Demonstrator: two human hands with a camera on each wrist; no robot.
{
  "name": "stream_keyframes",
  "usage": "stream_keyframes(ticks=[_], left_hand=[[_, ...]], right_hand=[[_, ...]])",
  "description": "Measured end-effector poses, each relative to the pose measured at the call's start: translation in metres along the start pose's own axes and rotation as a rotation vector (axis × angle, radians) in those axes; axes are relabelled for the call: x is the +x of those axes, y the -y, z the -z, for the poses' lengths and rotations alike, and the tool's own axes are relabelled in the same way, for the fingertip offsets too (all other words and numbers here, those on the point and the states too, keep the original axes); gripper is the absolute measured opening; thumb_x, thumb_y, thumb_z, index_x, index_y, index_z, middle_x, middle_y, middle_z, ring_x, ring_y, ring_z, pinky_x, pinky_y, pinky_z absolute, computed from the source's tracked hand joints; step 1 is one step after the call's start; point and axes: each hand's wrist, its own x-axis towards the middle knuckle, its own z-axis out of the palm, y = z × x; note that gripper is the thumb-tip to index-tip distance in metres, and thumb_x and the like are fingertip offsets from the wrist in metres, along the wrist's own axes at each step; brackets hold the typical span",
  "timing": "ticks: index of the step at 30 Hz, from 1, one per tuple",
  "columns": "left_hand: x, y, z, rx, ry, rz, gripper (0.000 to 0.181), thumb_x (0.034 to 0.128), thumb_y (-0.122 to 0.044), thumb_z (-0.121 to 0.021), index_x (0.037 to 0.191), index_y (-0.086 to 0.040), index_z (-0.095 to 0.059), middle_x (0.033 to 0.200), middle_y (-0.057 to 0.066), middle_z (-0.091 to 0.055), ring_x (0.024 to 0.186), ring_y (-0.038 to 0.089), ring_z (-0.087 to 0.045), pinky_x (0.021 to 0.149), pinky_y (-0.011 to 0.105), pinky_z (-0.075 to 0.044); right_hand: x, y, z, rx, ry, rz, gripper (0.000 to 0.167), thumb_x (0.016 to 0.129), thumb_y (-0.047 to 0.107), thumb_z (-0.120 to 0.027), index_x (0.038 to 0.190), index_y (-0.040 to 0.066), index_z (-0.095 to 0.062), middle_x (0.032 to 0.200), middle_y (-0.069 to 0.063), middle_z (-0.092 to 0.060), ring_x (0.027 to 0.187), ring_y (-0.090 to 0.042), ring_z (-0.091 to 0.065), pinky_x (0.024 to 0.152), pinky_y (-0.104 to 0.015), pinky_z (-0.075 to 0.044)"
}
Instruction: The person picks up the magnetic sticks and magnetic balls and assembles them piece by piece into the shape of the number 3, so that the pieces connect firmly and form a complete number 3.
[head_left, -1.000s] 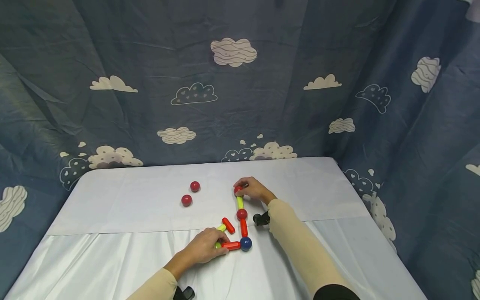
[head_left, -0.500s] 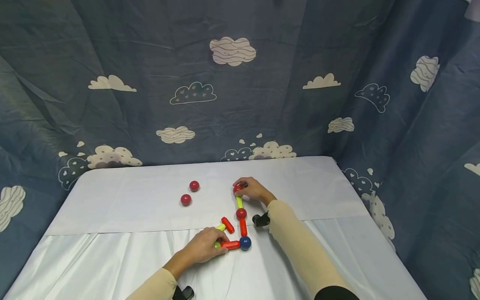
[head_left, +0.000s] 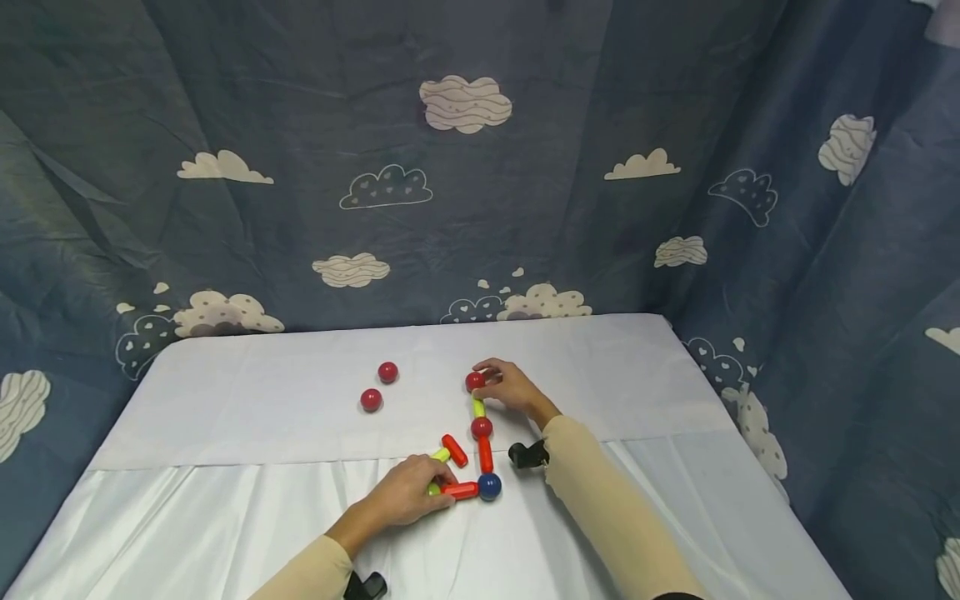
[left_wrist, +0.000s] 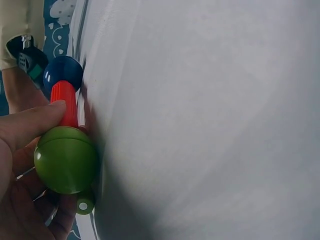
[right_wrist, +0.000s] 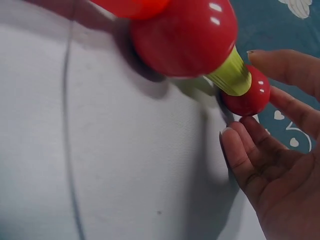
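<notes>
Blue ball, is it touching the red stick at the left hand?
Touching. The head view shows it from the side: the end of the red stick at the left hand meets the blue ball, with no gap between.

Glossy smooth balls, ridged plastic-looking rods, matt wrinkled tablecloth, creased fabric backdrop

Gripping with the left hand the near red rod, set against a blue ball, with a yellow-green rod and a slanting red rod just beyond. Holding the right hand at the far red ball, in line with a yellow rod, a middle red ball and another red rod. Working over a white cloth before a cloud-printed blue curtain, with two loose red balls to the left.
</notes>
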Motion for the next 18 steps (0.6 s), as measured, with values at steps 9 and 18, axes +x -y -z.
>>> stream_keyframes(ticks=[9,18], left_hand=[[-0.001,0.000,-0.001,0.001,-0.001,-0.006,0.017,0.0830,-0.025,-0.075,0.096,-0.014,-0.071,0.082,-0.011,-0.057,0.079,0.008,-0.047,0.075,0.032,-0.043],[0.000,-0.001,0.001,-0.011,-0.002,0.003,0.018,0.0824,-0.024,-0.076,0.095,-0.013,-0.071,0.082,-0.011,-0.057,0.078,0.008,-0.047,0.075,0.032,-0.043]], right_hand=[[-0.015,-0.009,-0.005,0.177,-0.044,-0.015,0.048,0.083,0.011,-0.074,0.127,0.009,-0.055,0.118,-0.012,-0.058,0.094,-0.021,-0.061,0.081,-0.033,-0.054],[-0.023,-0.011,-0.008,0.359,-0.052,-0.033,0.035,0.083,0.000,-0.070,0.115,-0.002,-0.057,0.100,-0.017,-0.061,0.081,-0.023,-0.065,0.072,-0.035,-0.057]])
